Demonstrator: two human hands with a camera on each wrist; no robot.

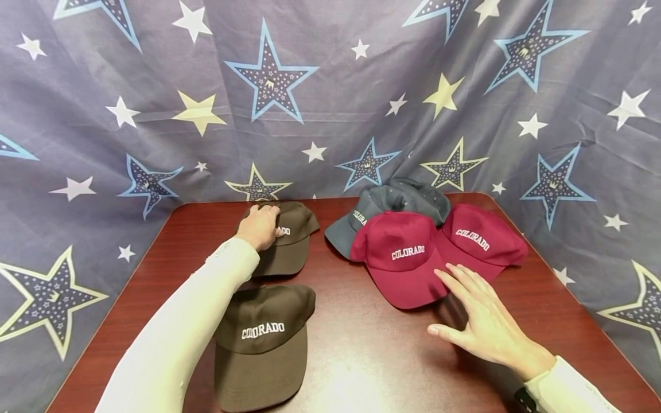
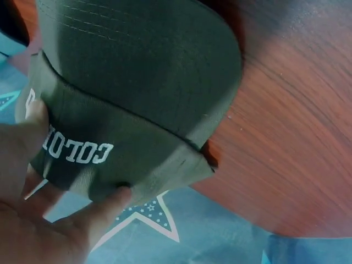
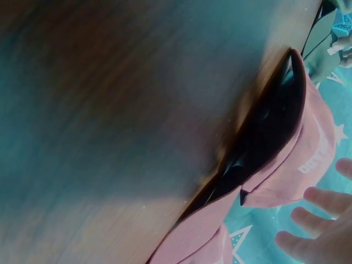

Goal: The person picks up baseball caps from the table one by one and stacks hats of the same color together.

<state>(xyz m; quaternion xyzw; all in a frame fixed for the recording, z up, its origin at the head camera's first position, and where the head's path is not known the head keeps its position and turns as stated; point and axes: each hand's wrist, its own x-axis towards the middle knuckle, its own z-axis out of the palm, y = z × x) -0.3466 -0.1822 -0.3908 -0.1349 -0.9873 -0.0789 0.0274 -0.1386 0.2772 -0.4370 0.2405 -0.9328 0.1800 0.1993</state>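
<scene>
Toward the back left of the table, my left hand (image 1: 260,227) grips the crown of a dark brown cap (image 1: 289,255) with white COLORADO lettering. In the left wrist view, the thumb and fingers of that hand (image 2: 66,214) lie around the crown of the brown cap (image 2: 148,66), covering part of the lettering. A second brown cap (image 1: 260,367) rests nearer the front, its brim facing me. On the right, my right hand (image 1: 485,321) spreads its fingers by the brim of a red cap (image 1: 400,246), holding nothing. Another red cap (image 1: 477,235) sits beside it.
A blue-grey cap (image 1: 341,232) and more blue-grey fabric (image 1: 423,198) are partly hidden behind the red caps. All the caps stand on a reddish wooden table (image 1: 356,344). A grey curtain with stars (image 1: 330,86) hangs right behind the table's back edge.
</scene>
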